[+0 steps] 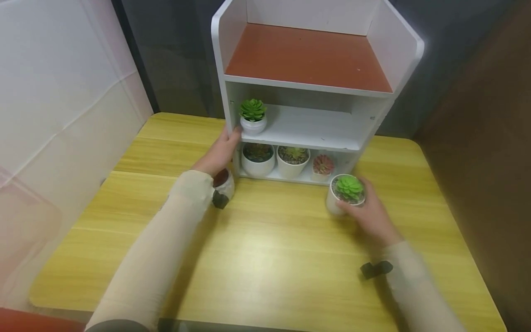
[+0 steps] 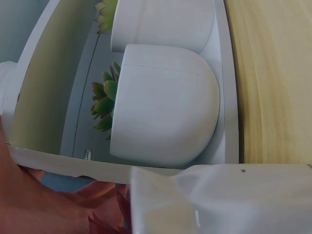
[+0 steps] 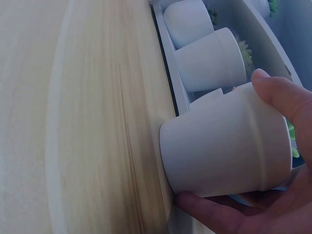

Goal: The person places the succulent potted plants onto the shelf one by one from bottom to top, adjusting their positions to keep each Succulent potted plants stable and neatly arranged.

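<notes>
My left hand (image 1: pixel 221 152) grips the left side panel of a small white shelf unit (image 1: pixel 296 146), its thumb near the middle board's front edge. My right hand (image 1: pixel 370 213) holds a potted succulent (image 1: pixel 349 188) with bright green leaves, thumb and fingers around its white pot. In the right wrist view this pot is beside the unit's bottom front edge; whether it touches the table cannot be told. Behind it on the bottom level is a small pink succulent (image 1: pixel 322 165). Two white-potted succulents, a dark one (image 1: pixel 258 159) and a pale green one (image 1: pixel 292 161), stand left of that.
A green succulent in a round white pot (image 1: pixel 253 121) sits at the left of the middle shelf. A whitish pot with a dark red plant (image 1: pixel 224 183) is partly hidden by my left wrist. The yellow wooden table (image 1: pixel 257 258) lies below; the unit's top board (image 1: pixel 307 57) is reddish brown.
</notes>
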`<state>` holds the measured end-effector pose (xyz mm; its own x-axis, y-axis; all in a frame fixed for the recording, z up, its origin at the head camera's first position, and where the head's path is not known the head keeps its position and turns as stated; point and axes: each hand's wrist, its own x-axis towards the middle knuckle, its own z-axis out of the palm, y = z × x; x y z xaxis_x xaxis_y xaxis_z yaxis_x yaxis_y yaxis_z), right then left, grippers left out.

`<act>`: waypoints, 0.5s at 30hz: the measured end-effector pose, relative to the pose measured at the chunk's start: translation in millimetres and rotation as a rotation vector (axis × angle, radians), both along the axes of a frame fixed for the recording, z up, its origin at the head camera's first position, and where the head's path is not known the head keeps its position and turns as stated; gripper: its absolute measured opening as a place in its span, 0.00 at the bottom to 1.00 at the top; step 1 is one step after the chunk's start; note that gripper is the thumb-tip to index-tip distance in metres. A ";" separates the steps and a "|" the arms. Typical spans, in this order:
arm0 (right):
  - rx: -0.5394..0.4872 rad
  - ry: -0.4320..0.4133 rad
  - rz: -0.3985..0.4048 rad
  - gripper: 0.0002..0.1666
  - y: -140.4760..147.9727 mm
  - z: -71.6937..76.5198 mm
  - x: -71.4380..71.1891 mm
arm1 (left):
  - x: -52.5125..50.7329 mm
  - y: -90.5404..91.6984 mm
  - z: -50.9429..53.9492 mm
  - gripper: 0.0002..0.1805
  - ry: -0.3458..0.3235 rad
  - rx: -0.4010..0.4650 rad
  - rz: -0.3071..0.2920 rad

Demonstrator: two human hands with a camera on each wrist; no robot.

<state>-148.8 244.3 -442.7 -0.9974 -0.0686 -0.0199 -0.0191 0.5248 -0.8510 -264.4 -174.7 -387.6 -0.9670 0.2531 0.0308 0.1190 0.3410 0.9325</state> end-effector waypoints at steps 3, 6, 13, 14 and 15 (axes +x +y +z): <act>0.005 -0.008 0.006 0.65 0.1 3.0 -1.0 | 0.2 -0.7 0.4 0.41 0.007 0.003 0.005; 0.014 -0.015 0.013 0.65 0.5 6.6 -2.8 | 1.0 -1.2 1.0 0.41 0.007 0.008 0.012; 0.025 -0.004 0.020 0.64 1.7 10.9 -6.2 | 2.0 -0.3 0.2 0.41 0.000 0.017 0.014; 0.032 0.001 0.019 0.63 1.7 11.1 -6.3 | 2.0 0.0 0.3 0.41 0.004 0.015 0.014; 0.033 0.003 0.016 0.63 1.6 11.4 -6.3 | 1.5 0.3 0.2 0.41 0.010 0.017 0.016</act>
<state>-155.2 245.9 -431.3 -0.9963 -0.0842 -0.0196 -0.0303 0.5522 -0.8331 -262.9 -174.3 -387.4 -0.9705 0.2371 0.0451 0.1234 0.3270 0.9369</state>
